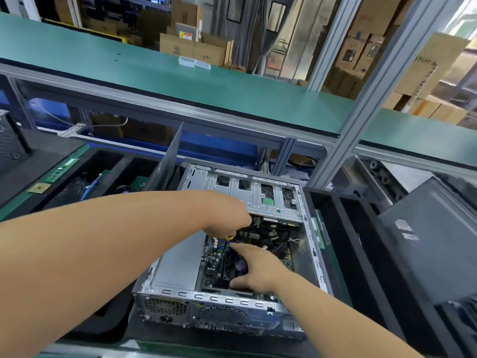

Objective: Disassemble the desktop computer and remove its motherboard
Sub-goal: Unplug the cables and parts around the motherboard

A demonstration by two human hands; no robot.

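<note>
Factory assembly-line workshop: green-topped benches [232,94], aluminium framing [343,161], stacked cardboard boxes [178,46].

The desktop computer [227,267] is lying on its side with the side panel off, its silver metal chassis sitting open-side up near the front edge of the worktop [15,202]. Inside, the green motherboard [214,264] is lying flat on the case floor, carrying a black cooler fan [233,267] and dark cables [268,235].
</note>
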